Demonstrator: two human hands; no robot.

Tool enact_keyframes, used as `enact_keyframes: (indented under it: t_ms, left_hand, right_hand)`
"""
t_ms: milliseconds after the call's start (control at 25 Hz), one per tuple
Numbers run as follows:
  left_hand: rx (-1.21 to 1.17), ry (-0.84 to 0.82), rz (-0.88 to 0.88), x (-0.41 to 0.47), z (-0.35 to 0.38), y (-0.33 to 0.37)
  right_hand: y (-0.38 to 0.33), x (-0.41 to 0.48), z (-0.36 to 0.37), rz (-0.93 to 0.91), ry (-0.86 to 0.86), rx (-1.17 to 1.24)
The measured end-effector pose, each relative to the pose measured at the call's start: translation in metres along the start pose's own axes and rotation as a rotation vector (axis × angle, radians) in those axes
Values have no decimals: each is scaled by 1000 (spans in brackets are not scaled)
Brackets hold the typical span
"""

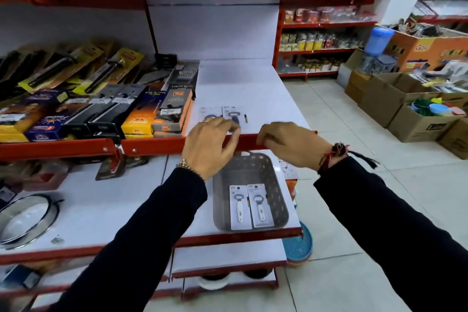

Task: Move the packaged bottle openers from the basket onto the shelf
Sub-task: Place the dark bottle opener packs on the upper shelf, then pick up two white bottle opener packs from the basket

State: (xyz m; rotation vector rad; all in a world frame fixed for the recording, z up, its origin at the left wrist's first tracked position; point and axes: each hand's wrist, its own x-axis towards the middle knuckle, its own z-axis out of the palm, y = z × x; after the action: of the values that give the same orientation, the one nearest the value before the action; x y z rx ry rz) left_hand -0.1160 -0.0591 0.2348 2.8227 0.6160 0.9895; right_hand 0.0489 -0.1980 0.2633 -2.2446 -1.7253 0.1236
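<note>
A grey plastic basket (277, 190) sits on the lower white shelf and holds two packaged bottle openers (239, 206) (260, 205) lying side by side. On the upper white shelf (243, 83), near its red front edge, lie two more packaged openers (234, 114) (209, 112). My left hand (210, 145) hovers at that edge just in front of them, fingers loosely curled, holding nothing. My right hand (291, 143) is at the same edge to the right, fingers bent, also with nothing in it.
Packaged kitchen tools (106, 99) fill the upper shelf to the left. A round metal sieve (25, 220) lies on the lower shelf at left. Cardboard boxes of goods (410, 109) stand on the tiled floor to the right. A blue basket (298, 246) is below.
</note>
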Motion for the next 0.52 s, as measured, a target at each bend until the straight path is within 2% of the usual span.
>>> enact_keyframes:
  t_ms: [160,400,520]
  left_hand:
    - [-31,-164,-25,-38,40,10]
    - [-66,-632,-258,-50,136,-18]
    - [-6,-836,-375,-50,190,-37]
  right_hand:
    - [19,-18,59,51,-196,30]
    - [67,10,154,248,-416,4]
    - [89,32,200,245,-453,-90]
